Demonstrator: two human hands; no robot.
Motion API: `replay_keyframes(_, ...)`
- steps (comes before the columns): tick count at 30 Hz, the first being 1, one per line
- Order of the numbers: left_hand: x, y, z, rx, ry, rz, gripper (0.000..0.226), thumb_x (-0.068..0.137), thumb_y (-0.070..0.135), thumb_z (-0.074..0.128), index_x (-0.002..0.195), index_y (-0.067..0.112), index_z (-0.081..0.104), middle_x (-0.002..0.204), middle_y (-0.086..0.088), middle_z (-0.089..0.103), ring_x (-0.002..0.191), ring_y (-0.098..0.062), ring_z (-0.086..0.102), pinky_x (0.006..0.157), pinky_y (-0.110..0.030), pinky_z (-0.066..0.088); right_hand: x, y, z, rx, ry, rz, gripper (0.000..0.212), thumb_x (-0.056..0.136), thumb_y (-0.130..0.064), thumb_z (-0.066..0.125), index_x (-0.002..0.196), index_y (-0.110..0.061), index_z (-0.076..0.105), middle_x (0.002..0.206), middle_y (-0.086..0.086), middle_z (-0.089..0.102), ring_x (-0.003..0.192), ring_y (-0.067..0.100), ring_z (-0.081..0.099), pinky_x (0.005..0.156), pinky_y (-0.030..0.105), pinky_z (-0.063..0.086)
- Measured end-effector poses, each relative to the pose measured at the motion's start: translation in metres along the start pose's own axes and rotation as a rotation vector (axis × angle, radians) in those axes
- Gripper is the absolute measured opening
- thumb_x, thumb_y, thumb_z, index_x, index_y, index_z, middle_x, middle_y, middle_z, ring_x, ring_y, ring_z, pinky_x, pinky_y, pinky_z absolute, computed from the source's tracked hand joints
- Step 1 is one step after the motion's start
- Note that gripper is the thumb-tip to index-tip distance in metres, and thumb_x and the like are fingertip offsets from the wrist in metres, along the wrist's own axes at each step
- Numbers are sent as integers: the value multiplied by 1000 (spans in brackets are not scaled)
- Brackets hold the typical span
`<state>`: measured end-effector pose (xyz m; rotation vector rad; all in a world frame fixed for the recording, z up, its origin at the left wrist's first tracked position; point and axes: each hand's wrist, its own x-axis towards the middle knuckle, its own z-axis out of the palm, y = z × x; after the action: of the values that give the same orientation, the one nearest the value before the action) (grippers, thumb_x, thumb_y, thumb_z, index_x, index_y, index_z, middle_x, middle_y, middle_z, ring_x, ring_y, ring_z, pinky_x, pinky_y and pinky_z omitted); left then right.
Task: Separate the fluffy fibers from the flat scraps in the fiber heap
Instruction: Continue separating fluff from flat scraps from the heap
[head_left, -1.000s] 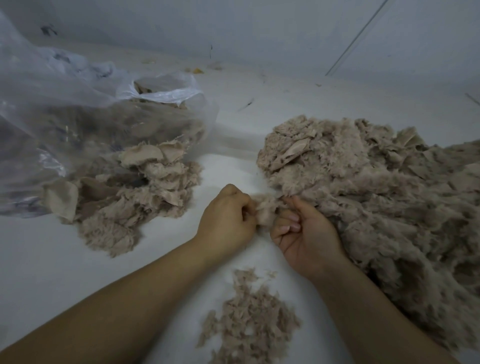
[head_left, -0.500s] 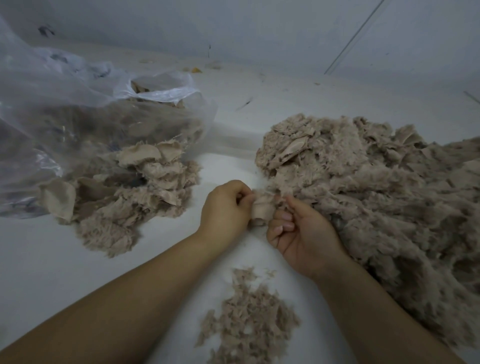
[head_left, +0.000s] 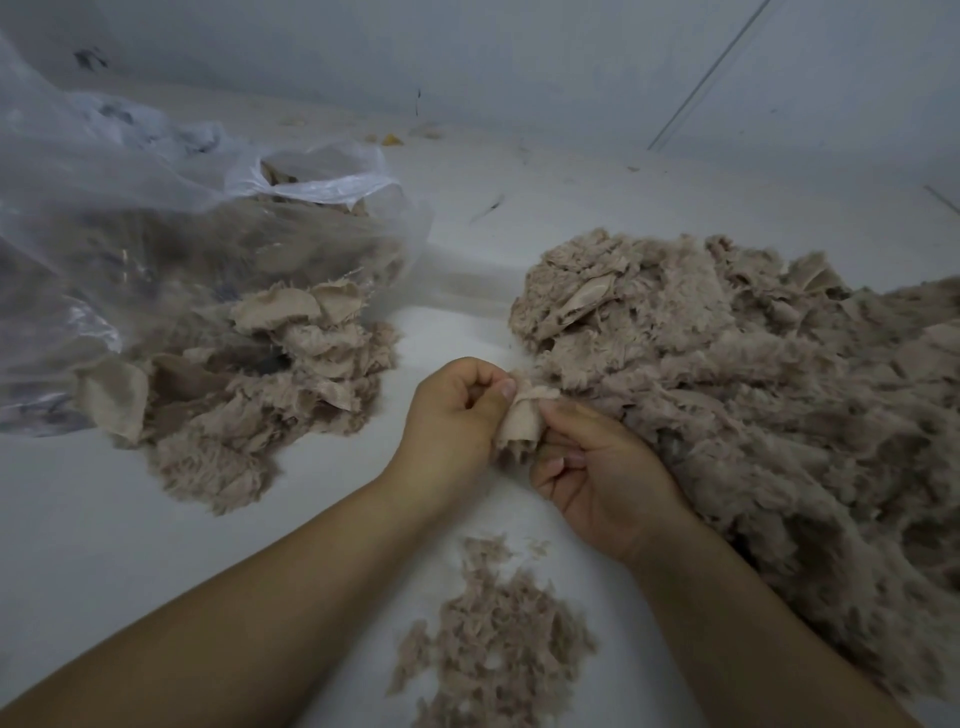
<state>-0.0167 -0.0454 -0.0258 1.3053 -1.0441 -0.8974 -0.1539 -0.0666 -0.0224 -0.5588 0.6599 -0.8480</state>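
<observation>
Sorting surface: a pale tabletop (head_left: 104, 545) carries everything, with the work going on near its middle.
Fiber heap: the big unsorted fiber heap (head_left: 753, 415) lies at the right, fluff and flat bits mixed; the right hand sits against its near-left edge, so fresh pieces are within easy reach.
Plastic bag: a clear plastic bag (head_left: 156, 234) slumps at the left, open mouth facing the centre, more of the same material showing through it.
Scrap pile: flat scraps (head_left: 291, 374) spill from the bag's mouth onto the tabletop, well apart from the heap.
Fluff pile: a small loose fluff pile (head_left: 493, 639) lies nearest the person, between the two forearms.
Piece in hand: one fabric scrap (head_left: 519, 421) is held upright between the hands, fuzzy fringe hanging from its lower edge.
Left hand: the left hand (head_left: 457, 415) pinches the scrap's left side, thumb and forefinger closed on it.
Right hand: the right hand (head_left: 597, 467) pinches the right side at the top, remaining fingers curled loosely.
Step in hand: probably stripping fluff off the flat backing.
Doing it well: one hand should anchor the backing while the other plucks short tufts away from it; small pulls likely shed cleaner than one hard tug.
Sorting: fluff suits the near pile, the bare scrap the left pile.
</observation>
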Motion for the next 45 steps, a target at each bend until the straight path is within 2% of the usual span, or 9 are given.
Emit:
replay_keyframes(5, 2, -3, -6, -62, 120, -52, 23, 100, 13, 53, 77, 12, 55, 56, -5, 54, 43, -14, 45, 43, -26, 36, 0, 2, 0, -45, 21, -46, 22, 76, -16, 66, 93, -3, 61, 57, -5, 51, 37, 1, 34, 41, 13, 34)
replay_keyframes(11, 3, -1, -6, -104, -77, -67, 11, 89, 17, 70, 88, 13, 60, 64, -12, 60, 45, -22, 55, 36, -21, 36, 0, 5, -1, -94, -10, -80, 15, 87, -11, 60, 97, 0, 62, 68, 0, 64, 47, 1, 50, 44, 13, 37)
replay_keyframes(16, 7, -5, -8, -130, 35, -35, 21, 89, 12, 69, 68, 15, 68, 57, -14, 60, 40, -16, 50, 37, -21, 37, 1, 6, -1, -96, 11, -93, 11, 97, -6, 52, 90, -4, 61, 60, -6, 62, 45, 0, 49, 45, 13, 38)
replay_keyframes(24, 10, -3, -18, -115, -52, -124, 47, 78, 65, 67, 68, 19, 67, 54, -6, 57, 42, -20, 52, 42, -25, 41, 0, 4, 2, -5, 29, -66, 6, 82, -11, 63, 84, -6, 65, 50, -6, 52, 39, 2, 41, 44, 15, 38)
replay_keyframes(28, 6, 3, -19, -103, -302, -121, 22, 70, 32, 78, 82, 17, 67, 72, -21, 62, 57, -24, 54, 45, -23, 42, -1, 5, 5, -30, 92, -98, 25, 78, -11, 64, 54, -17, 68, 47, -6, 47, 39, 2, 38, 43, 16, 39)
replay_keyframes(34, 0, 4, -14, -88, -192, -51, 27, 93, 21, 63, 71, 5, 62, 53, -12, 54, 38, -15, 44, 38, -20, 37, -3, 6, 4, -102, 22, -57, 20, 79, -33, 70, 74, -13, 72, 53, -7, 41, 45, 3, 37, 48, 18, 41)
replay_keyframes(37, -3, 3, -10, -97, -211, -39, 37, 98, 24, 55, 73, -2, 59, 52, -13, 54, 38, -15, 44, 37, -19, 35, -4, 9, 1, -179, -5, -71, 25, 85, -20, 64, 94, 3, 64, 53, 0, 54, 49, 8, 46, 52, 20, 44)
replay_keyframes(41, -2, 2, -12, -140, -90, -109, 51, 100, 39, 49, 54, 21, 58, 45, -10, 48, 36, -19, 41, 40, -21, 32, -1, 7, 1, -108, 21, -64, 21, 77, -16, 67, 90, 1, 66, 61, 5, 44, 43, 4, 40, 48, 17, 43)
replay_keyframes(45, 1, 2, -17, -98, -188, -167, 51, 90, 56, 58, 77, 7, 64, 56, -17, 57, 43, -23, 47, 41, -24, 36, -3, 9, 2, -211, 40, -77, 18, 79, -18, 71, 82, -1, 65, 69, 16, 54, 56, 11, 50, 52, 19, 45)
